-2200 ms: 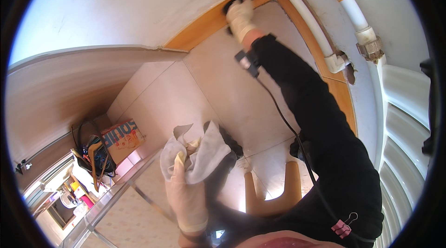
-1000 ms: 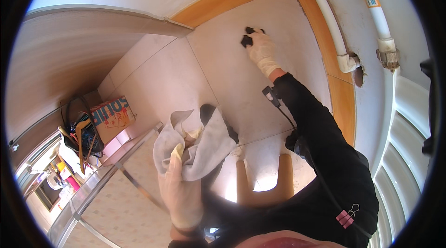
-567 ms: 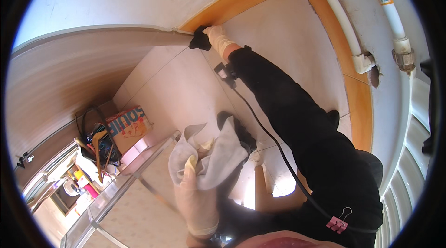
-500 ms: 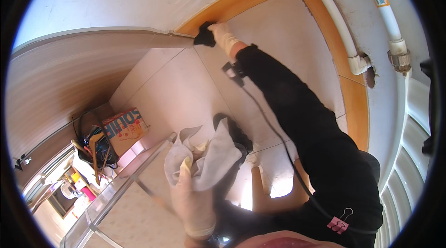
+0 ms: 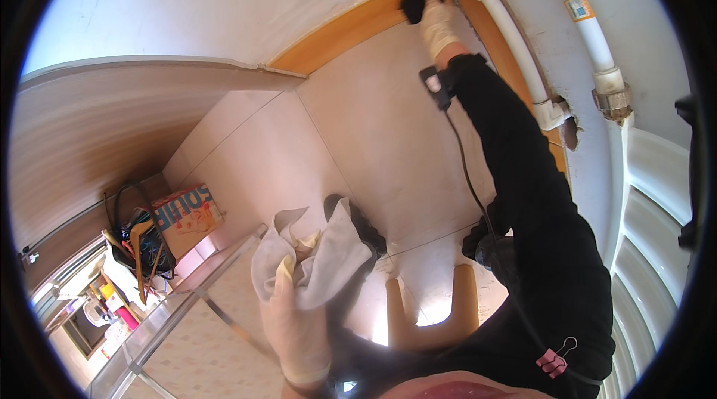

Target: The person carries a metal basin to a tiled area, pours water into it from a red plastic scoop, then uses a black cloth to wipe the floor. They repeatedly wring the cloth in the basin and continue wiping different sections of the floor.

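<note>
one black cloth (image 5: 417, 5) is gripped under right hand (image 5: 436, 25), grey cloth (image 5: 337, 253) in left hand (image 5: 295, 328).

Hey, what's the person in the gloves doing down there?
The person's gloved right hand is reaching forward and holds a black cloth against the orange skirting board, near the corner by the white pipes. The gloved left hand holds a bunched grey cloth closer to the body, above the floor.
</note>
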A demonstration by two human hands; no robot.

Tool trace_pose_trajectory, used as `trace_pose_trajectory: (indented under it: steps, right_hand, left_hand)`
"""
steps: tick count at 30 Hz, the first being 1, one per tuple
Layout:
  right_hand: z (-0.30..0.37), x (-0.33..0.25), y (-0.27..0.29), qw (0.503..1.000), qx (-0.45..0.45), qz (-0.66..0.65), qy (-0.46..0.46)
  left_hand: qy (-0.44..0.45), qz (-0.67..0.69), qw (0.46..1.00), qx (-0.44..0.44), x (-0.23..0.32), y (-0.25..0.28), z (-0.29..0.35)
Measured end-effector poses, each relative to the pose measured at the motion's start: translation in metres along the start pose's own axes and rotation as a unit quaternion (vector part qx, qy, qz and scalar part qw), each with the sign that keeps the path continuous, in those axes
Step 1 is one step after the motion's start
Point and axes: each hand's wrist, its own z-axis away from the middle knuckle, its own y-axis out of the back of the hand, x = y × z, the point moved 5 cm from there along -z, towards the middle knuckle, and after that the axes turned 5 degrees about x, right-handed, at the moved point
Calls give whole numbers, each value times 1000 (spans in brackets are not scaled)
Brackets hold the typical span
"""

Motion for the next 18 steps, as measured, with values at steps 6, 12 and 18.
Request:
trace_pose_trajectory:
  steps: [6, 12, 18]
  right_hand:
    - [71, -12, -24, 961, -132, 157, 186]
    - [27, -79, 14, 957, 28, 54, 283]
    - [93, 5, -28, 951, -219, 188, 111]
  left_hand:
    - [-7, 9, 1000, -17, 0, -16, 5]
    - [-6, 37, 999, -25, 0, -9, 3]
    - [6, 34, 999, -35, -5, -15, 5]
